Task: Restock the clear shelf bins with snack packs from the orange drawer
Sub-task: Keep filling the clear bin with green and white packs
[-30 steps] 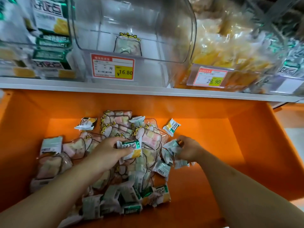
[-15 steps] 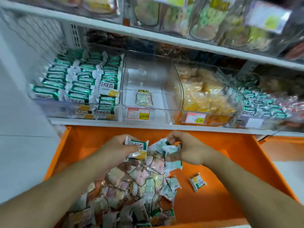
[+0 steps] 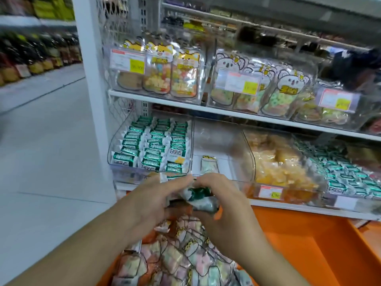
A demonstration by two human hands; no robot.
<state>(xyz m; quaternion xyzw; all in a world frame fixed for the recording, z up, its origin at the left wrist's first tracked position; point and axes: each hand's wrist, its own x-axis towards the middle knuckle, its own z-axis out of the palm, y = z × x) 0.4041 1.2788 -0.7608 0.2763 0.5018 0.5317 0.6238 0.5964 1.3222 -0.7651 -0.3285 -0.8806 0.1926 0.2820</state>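
My left hand [image 3: 153,200] and right hand [image 3: 222,203] together clutch a bunch of green-and-white snack packs [image 3: 198,198], blurred, above the orange drawer's [image 3: 299,244] left end, before the nearly bare clear bin's [image 3: 222,141] front edge.

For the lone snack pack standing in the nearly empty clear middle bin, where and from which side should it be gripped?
Probably pinch the yellow-printed top edge of the lone snack pack, coming from above through the open front of the nearly empty clear middle bin. It stands upright near the front wall, so its top is the exposed part.
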